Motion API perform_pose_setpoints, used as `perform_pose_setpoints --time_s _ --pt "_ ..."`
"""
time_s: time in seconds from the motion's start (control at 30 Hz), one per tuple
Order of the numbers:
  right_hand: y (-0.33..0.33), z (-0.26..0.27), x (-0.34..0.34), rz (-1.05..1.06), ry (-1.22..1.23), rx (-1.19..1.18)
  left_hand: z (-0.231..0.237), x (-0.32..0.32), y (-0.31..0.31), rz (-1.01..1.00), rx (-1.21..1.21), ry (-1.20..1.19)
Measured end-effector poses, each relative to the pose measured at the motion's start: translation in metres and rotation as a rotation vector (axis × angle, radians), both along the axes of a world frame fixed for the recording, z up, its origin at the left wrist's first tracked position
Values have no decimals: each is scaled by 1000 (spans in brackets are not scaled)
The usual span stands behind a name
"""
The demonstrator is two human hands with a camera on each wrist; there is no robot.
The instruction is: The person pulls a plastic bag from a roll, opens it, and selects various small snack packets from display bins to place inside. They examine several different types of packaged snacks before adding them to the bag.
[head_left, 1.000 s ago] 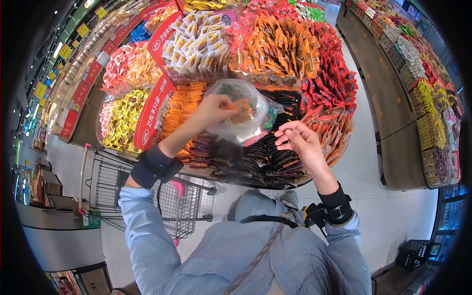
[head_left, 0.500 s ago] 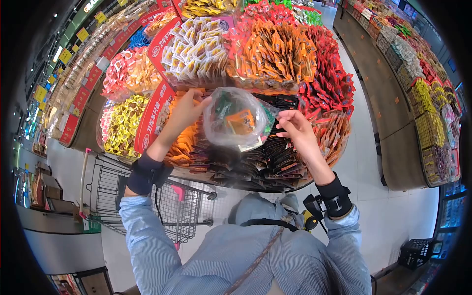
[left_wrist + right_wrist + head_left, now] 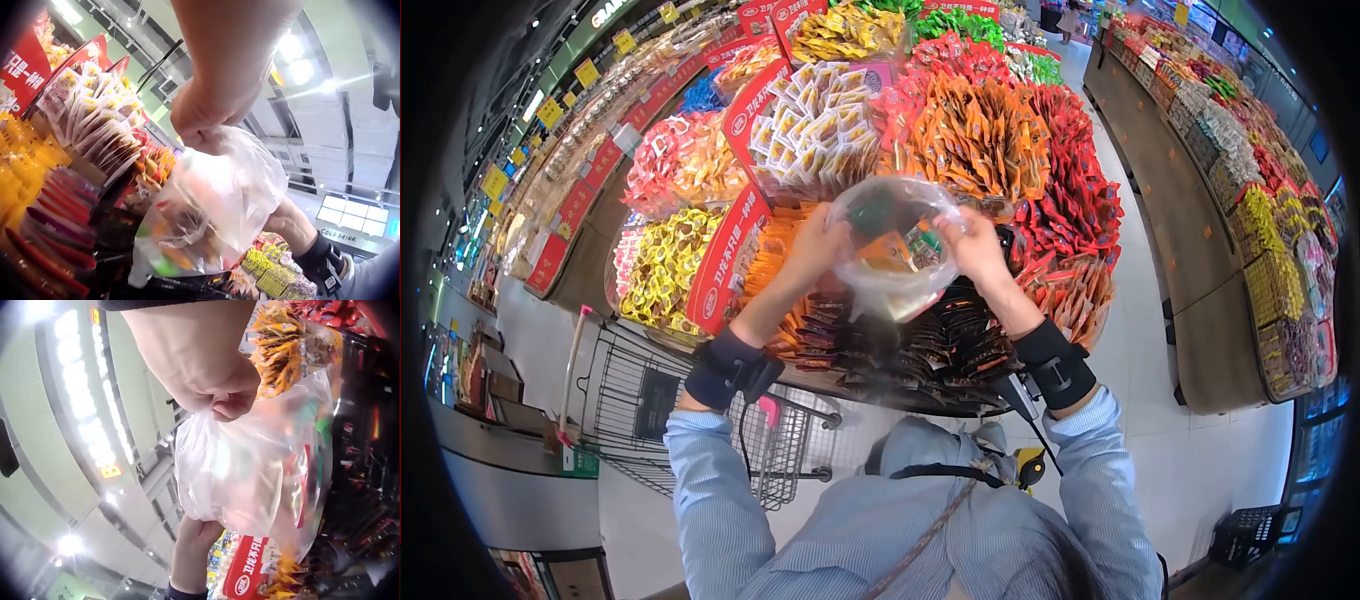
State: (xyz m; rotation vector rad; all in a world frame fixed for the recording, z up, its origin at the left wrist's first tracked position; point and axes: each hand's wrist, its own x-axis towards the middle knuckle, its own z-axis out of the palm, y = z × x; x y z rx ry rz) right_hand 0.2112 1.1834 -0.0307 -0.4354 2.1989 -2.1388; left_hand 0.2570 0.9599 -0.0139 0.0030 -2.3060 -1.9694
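A thin clear plastic bag (image 3: pixel 892 292) hangs with its mouth spread wide between my two hands. At the bag's left rim, my left hand (image 3: pixel 824 243) pinches the plastic; the left wrist view shows its curled fingers (image 3: pixel 203 134) on the gathered edge. Opposite it, my right hand (image 3: pixel 977 246) grips the right rim, the plastic bunched under its fingertips in the right wrist view. Inside the bag lie several small snack packets, among them an orange packet (image 3: pixel 887 250). Their red and green colours show blurred through the bag wall (image 3: pixel 244 481).
Below the bag are dark packets (image 3: pixel 900 350) in rows, with orange packets (image 3: pixel 772 255) to the left. White packets (image 3: pixel 820 125) and a heap of orange ones (image 3: pixel 980 135) stand behind. A red divider sign (image 3: pixel 732 258) rises at left; a shopping cart (image 3: pixel 635 400) stands nearer.
My left hand released an orange packet into the bag, then took the left rim. My right hand moved in from the right side onto the right rim, and the bag's mouth is now held from both sides.
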Motion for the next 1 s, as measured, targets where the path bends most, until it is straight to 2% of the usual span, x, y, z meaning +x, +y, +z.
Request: perform_pose_setpoints --time_s 0.07,0.2,0.23,0.33,0.37,0.43,0.5,0.73,0.83,0.93,1.0 --pt "5 29 0 -7 -19 -133 23 -8 1 15 67 88" --pt "16 72 -3 -45 20 -207 59 -24 5 -11 133 178" --pt "21 74 -6 -31 10 -164 63 -27 7 -19 135 185" --pt "23 58 -17 -106 100 -90 49 -47 8 -17 -52 238" --pt "24 45 -22 -122 95 -44 41 -51 9 -35 -119 170" --pt "26 10 -35 -79 -3 36 17 -60 10 -70 -253 30" --pt "24 -4 -33 -40 -111 38 -7 -66 9 -95 -237 -4" --pt "33 18 -12 -47 -197 57 -1 -58 5 -88 -289 -67" --pt "57 7 0 -66 -216 11 -1 -40 -17 83 -391 116" --pt "86 1 22 -86 -253 -54 13 7 -27 178 -492 241" --pt "98 1 38 -70 -264 -94 9 33 -25 61 -602 206"
